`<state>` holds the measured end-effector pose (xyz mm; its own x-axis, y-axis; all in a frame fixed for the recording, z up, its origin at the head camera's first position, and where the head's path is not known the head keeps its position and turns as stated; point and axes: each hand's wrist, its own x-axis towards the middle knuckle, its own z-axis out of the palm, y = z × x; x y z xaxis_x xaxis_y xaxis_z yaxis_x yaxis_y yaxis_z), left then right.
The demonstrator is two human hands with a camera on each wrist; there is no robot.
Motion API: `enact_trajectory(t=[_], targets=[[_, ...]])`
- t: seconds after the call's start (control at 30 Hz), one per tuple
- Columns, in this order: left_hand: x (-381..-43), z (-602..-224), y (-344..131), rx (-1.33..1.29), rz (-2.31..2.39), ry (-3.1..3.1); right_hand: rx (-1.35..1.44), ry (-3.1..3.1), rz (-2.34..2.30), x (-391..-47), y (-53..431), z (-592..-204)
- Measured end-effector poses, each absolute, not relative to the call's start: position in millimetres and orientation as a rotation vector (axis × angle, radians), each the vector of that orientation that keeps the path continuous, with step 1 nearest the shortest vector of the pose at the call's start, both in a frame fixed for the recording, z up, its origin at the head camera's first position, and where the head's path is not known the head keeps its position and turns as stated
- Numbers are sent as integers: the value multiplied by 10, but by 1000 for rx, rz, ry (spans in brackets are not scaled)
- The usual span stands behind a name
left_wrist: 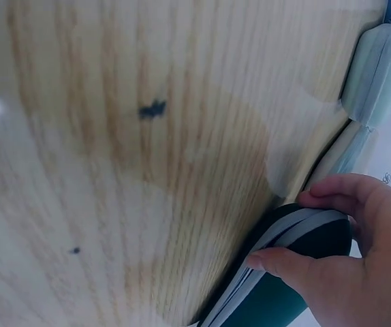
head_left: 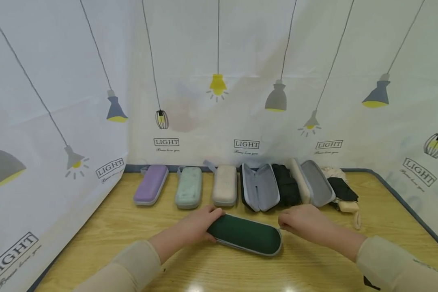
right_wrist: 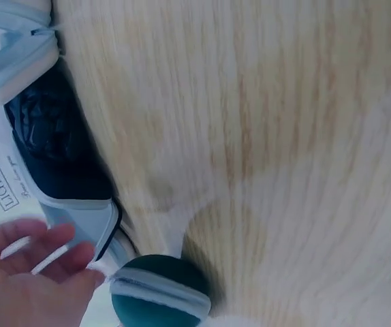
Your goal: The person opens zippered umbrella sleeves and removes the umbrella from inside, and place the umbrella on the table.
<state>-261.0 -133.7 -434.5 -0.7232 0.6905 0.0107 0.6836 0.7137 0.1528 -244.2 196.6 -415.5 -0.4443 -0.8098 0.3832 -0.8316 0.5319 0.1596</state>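
A dark green zippered case (head_left: 246,233) with a grey zip band lies slantwise at the front middle of the wooden table. My left hand (head_left: 204,223) grips its left end; in the left wrist view the thumb (left_wrist: 277,262) presses along the zip band, and the fingers lie on the opposite side. At the case's right end, my right hand (head_left: 306,221) pinches the small zipper pull with thumb and curled fingers. The right wrist view shows that thumb tip close to the grey zip band (right_wrist: 161,293); the pull itself is mostly hidden.
Along the back stand a purple case (head_left: 151,184), a mint case (head_left: 188,186) and a cream case (head_left: 224,184). Right of them are an open black case (head_left: 264,188), a black folded bundle (head_left: 286,186), an open cream case (head_left: 319,184) and a small pile (head_left: 343,188).
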Motion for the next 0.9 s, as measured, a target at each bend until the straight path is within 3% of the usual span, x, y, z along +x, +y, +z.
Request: enact_trajectory(t=[0.33,0.9], targets=[[-2607,-4306,-1195,1238,142,2808,1458,-2180,38,-2486,1765,-4103],[-2504,-4292,-824,1333,180,2774,1333,-2482,-55,-2555,1409,-3995]])
